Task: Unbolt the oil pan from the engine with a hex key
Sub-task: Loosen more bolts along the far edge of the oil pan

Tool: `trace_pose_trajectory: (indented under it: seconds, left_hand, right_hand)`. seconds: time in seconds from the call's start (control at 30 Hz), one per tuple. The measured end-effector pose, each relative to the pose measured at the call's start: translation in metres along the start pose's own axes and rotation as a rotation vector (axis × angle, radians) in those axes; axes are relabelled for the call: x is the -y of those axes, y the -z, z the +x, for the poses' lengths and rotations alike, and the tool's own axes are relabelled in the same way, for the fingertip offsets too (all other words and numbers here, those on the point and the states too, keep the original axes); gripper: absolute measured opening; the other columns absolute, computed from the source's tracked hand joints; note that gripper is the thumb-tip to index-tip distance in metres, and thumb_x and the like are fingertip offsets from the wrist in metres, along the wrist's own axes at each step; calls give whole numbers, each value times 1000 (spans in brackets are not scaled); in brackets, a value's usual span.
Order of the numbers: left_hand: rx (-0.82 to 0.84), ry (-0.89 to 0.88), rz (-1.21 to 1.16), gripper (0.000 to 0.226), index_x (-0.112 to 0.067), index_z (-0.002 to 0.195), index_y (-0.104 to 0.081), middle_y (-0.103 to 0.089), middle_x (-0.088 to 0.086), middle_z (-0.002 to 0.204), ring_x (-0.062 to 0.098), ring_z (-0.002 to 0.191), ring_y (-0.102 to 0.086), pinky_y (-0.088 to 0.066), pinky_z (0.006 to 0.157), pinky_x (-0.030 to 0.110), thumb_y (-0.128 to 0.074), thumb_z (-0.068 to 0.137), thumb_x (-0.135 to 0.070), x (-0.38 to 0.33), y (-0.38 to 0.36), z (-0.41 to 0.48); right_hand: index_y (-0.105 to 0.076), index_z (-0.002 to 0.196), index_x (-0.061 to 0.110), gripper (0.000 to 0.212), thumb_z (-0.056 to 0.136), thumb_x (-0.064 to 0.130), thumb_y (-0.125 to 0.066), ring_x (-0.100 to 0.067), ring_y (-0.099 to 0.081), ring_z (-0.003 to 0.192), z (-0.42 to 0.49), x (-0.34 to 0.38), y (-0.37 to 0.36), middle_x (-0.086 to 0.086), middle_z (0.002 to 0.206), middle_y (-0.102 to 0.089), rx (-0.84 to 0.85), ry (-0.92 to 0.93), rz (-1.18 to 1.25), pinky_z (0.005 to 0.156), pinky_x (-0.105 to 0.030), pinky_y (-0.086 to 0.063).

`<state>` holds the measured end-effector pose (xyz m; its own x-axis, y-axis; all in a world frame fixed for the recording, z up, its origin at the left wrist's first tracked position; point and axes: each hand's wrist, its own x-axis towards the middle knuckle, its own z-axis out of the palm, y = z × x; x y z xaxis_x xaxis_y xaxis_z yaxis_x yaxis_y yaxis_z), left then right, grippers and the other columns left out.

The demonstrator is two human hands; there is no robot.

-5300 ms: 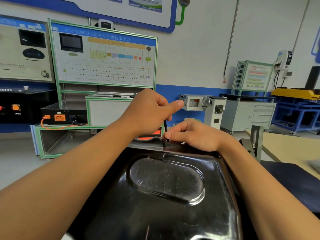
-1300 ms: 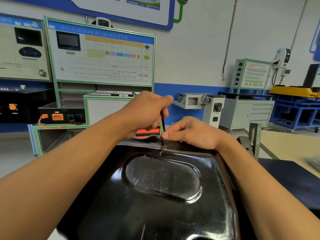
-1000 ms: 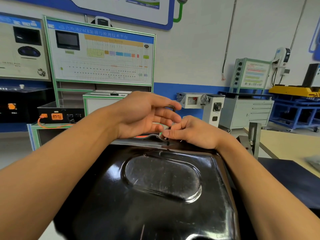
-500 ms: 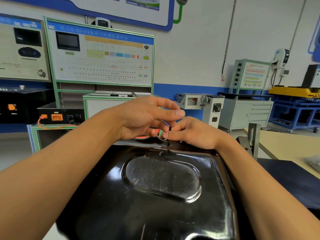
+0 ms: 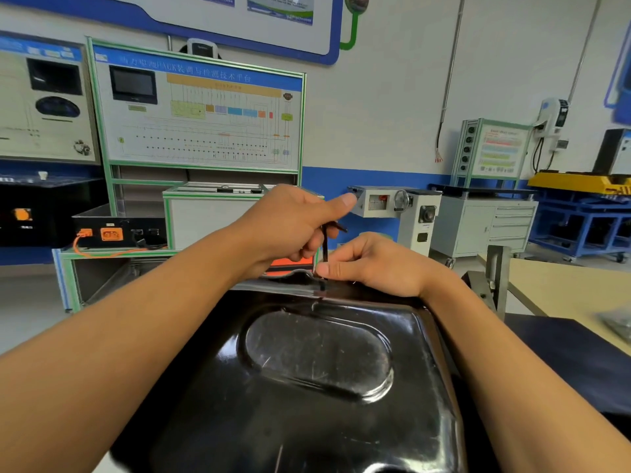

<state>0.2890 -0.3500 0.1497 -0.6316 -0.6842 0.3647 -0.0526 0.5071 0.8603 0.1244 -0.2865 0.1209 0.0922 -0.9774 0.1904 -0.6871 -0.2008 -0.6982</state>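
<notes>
A glossy black oil pan (image 5: pixel 307 380) with an oval raised panel fills the lower middle of the view. A thin black hex key (image 5: pixel 324 249) stands upright at the pan's far flange, its tip down at a bolt (image 5: pixel 322 287). My left hand (image 5: pixel 290 227) grips the top bend of the key, thumb stretched out to the right. My right hand (image 5: pixel 372 264) rests on the far rim and pinches the lower shaft of the key between thumb and forefinger. The engine under the pan is hidden.
A wooden table (image 5: pixel 573 295) with a dark mat (image 5: pixel 563 349) lies to the right, with a metal bracket (image 5: pixel 495 278) at its edge. Green-framed training panels (image 5: pixel 198 121), a black box with orange connectors (image 5: pixel 112 233) and grey cabinets (image 5: pixel 485 227) stand behind.
My left hand had opened over the key's top a second ago; now it has closed on the bend again and the key stands upright. My right hand stays at the shaft.
</notes>
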Motion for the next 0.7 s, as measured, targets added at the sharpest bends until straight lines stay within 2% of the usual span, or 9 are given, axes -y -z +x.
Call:
trace_pose_trajectory:
  seconds: [0.1, 0.17, 0.23, 0.3, 0.33, 0.43, 0.53, 0.63, 0.7]
  left_hand:
    - [64, -54, -19, 47, -17, 59, -66, -56, 2, 51, 6, 36, -43, -34, 37, 15, -73, 66, -63, -3, 0, -4]
    - [86, -80, 19, 42, -15, 62, -65, -57, -1, 49, 4, 35, -44, -34, 37, 14, -77, 61, -56, -4, 2, -6]
    - [47, -110, 72, 40, -16, 59, -63, -55, -1, 45, 5, 35, -43, -35, 38, 13, -79, 66, -52, -2, 1, -5]
    - [-27, -141, 124, 44, -19, 51, -59, -51, 0, 41, 7, 34, -41, -35, 38, 14, -77, 77, -50, 0, -1, -2]
    - [-63, -152, 153, 47, -19, 50, -58, -49, 0, 39, 8, 33, -39, -34, 38, 14, -74, 83, -50, 1, -2, -1]
    - [-132, -164, 220, 52, -17, 53, -59, -43, -2, 37, 7, 32, -33, -31, 38, 13, -64, 93, -50, 3, -3, 2]
    - [-124, -183, 215, 52, -14, 55, -59, -40, -4, 37, 7, 33, -32, -28, 38, 13, -61, 96, -47, 4, -4, 2]
    - [-97, -225, 219, 48, -15, 57, -60, -40, -6, 36, 4, 32, -33, -28, 38, 11, -60, 98, -41, 3, -6, 1]
    - [-111, -228, 228, 49, -16, 56, -61, -40, -6, 35, 5, 31, -33, -28, 37, 12, -58, 99, -38, 2, -6, 1]
  right_hand:
    - [-81, 87, 16, 27, 93, 38, -68, -12, -60, 74, -1, 1, 1, -15, 83, -73, 0, 6, -3, 81, -30, -52]
    - [-80, 78, 24, 23, 94, 36, -69, -7, -59, 69, -2, 1, 0, -5, 73, -70, 1, -1, 9, 73, -23, -49]
    - [-80, 79, 26, 21, 94, 35, -68, -4, -62, 70, -2, 1, 0, 2, 76, -74, 12, -10, 17, 72, -21, -50]
    - [-81, 91, 16, 24, 94, 35, -68, -12, -65, 80, -1, 1, 0, -9, 92, -78, 6, -18, 17, 84, -31, -56]
    - [-81, 96, 13, 26, 94, 36, -68, -13, -66, 82, -1, 0, 0, -11, 97, -78, 2, -21, 16, 88, -33, -54]
    - [-81, 98, 16, 25, 94, 37, -68, -6, -67, 81, 0, 1, 0, -3, 92, -79, 1, -29, 13, 86, -27, -54]
    - [-81, 100, 13, 27, 94, 36, -67, -12, -67, 82, 0, 1, 0, -9, 96, -78, 5, -14, -6, 92, -35, -54]
    - [-79, 96, 6, 31, 94, 34, -67, -19, -61, 76, 0, 0, 1, -24, 93, -73, -1, 14, -12, 83, -37, -52]
    - [-79, 95, 6, 31, 94, 35, -68, -20, -59, 75, -1, 0, 1, -26, 93, -72, -4, 22, -12, 80, -37, -51]
